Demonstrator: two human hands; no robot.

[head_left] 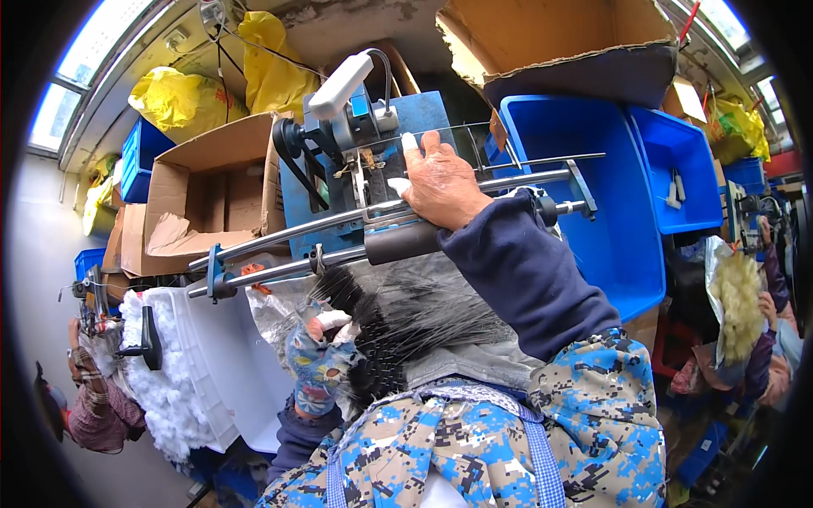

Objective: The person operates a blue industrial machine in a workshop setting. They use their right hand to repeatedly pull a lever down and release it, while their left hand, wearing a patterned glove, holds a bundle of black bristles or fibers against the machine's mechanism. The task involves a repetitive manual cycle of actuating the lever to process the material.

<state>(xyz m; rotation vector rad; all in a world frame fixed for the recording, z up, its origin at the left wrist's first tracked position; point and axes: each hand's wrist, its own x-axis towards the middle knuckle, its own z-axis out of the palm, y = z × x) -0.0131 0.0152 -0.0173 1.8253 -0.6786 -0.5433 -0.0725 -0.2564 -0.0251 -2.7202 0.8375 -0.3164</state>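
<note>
My right hand (445, 182) reaches onto a blue bench machine (419, 110) with a belt wheel and metal rails. Its fingers are stretched apart, with white tape on two tips, and the palm is by the dark roller (402, 243) on the lower rail. Lower left, my left hand (318, 356), in a patterned fingerless glove with whitish wrapping on its fingers, is curled at a tuft of black bristles (368, 326). The fingers appear closed on the bristles, though the contact is partly hidden. More long dark bristles (449, 296) lie on grey cloth across my lap.
Left of the machine stands an open cardboard box (216, 190); at right are a large blue bin (614, 254) and a smaller blue tray (677, 161). A white tub (241, 364) is beside my left arm, near white fluffy material (169, 381). Other people work at both sides.
</note>
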